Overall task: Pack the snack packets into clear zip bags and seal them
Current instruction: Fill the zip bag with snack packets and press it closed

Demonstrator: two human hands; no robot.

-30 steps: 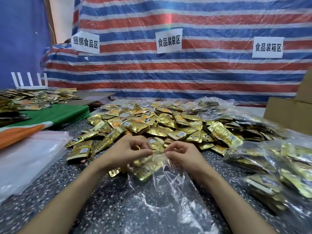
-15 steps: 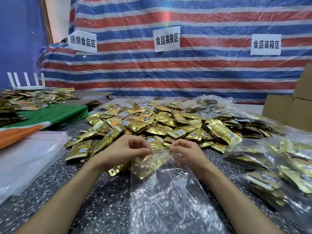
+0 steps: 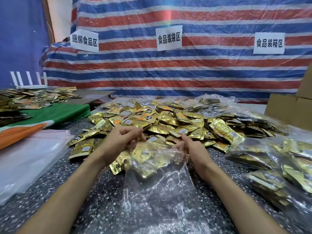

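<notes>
Lengthwise the clear zip bag [image 3: 160, 191] points mouth-away, left hand [image 3: 120, 141] and right hand [image 3: 192, 146] pinching its rim.

On the table [image 3: 84, 191] a zip bag [image 3: 160, 200] lies nearest the viewer, with packets [image 3: 146, 164] in its far end. The left hand [image 3: 118, 142] and right hand [image 3: 190, 146] hold its mouth from either side. Behind it spreads a packet pile [image 3: 177, 122]. Empty bags [image 3: 30, 159] lie left, filled bags [image 3: 278, 166] right, with boxes [image 3: 290, 112] behind those. A tarp [image 3: 185, 73] hangs at the back.
</notes>
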